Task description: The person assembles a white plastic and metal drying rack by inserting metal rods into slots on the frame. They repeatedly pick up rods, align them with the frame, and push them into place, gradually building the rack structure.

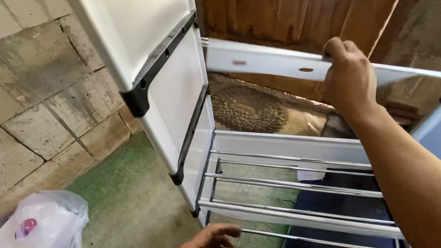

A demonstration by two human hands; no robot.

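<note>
Right forearm: nearest the lens, it ran from the lower right corner up across the frame to our right hand (350,78).
Right hand: its grip was closed over the top edge of a white panel (270,62), fingers curled behind it, knuckles toward us.
White panel: a long, flat strip held level high in the frame, in front of a wooden wall (283,15). Its left end met the upright white side panel (179,93); its right end hung free. Two oval marks showed on its face.
Left hand: our left hand (212,242) sat at the bottom edge, grip open, fingers loosely spread and holding nothing, just below the lowest metal rod (320,242).
Rack: a white frame with black corner joints (139,97); several metal rods crossed it in rows, level, between two white rails.
Side panel: it stood tilted, leaning away to the upper left, with black strips along its edges.
Floor: grey stone slabs (23,101) on the left, a green mat (134,205) under the rack, a brown patterned rug (249,110) behind it.
Bag: a white plastic bag (46,228) lay at the lower left, something pink inside, well apart from our left hand.
Blue cloth: a dark blue cloth (338,197) showed beneath the rods.
</note>
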